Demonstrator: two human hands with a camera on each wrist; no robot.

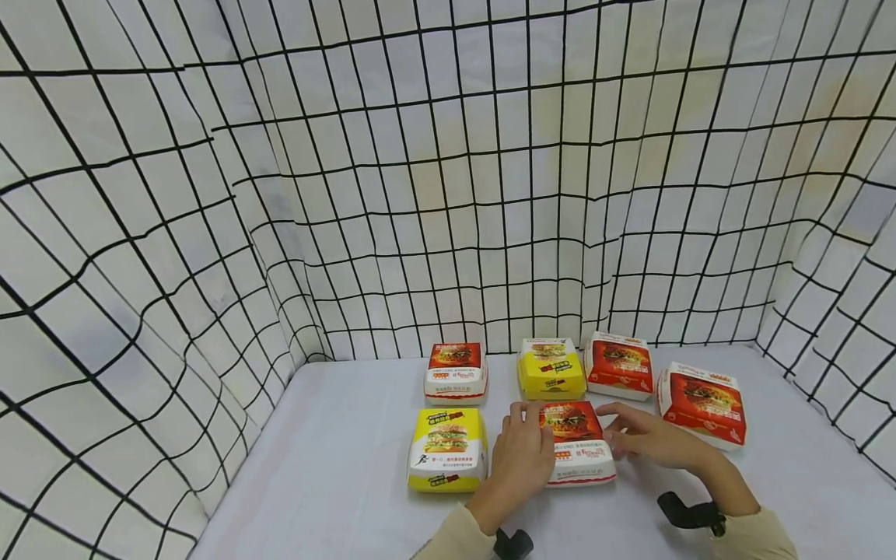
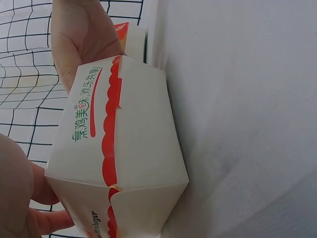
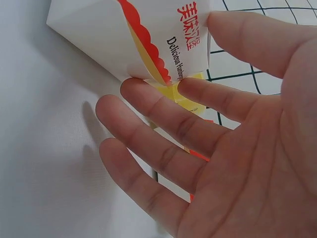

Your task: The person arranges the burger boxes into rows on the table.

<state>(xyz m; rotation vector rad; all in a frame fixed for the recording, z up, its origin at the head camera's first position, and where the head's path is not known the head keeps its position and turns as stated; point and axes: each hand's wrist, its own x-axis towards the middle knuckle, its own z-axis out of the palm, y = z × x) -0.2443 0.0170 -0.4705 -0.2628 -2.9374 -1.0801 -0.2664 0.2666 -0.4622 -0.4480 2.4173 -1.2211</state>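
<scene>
A red and white hamburger box (image 1: 579, 443) sits on the white-covered table between the two hands, its printed front facing the person. My left hand (image 1: 519, 449) lies along the box's left side, thumb at the top edge and fingers reaching toward the far corner. On the opposite side, my right hand (image 1: 651, 437) has its thumb and fingertips at the right wall of the box. The right wrist view shows that hand's palm, with lightly bent, spread fingers (image 3: 153, 144) and the thumb at the upper edge. Part of the left hand is cut off in the left wrist view.
A yellow and white burger box (image 1: 448, 451) stands left of the left hand. Behind are a red and white box (image 1: 456, 373), a yellow one (image 1: 551, 369) and two red ones (image 1: 619, 365), (image 1: 703, 404) at the right. Black netting over white cloth (image 1: 448, 187) encloses the table.
</scene>
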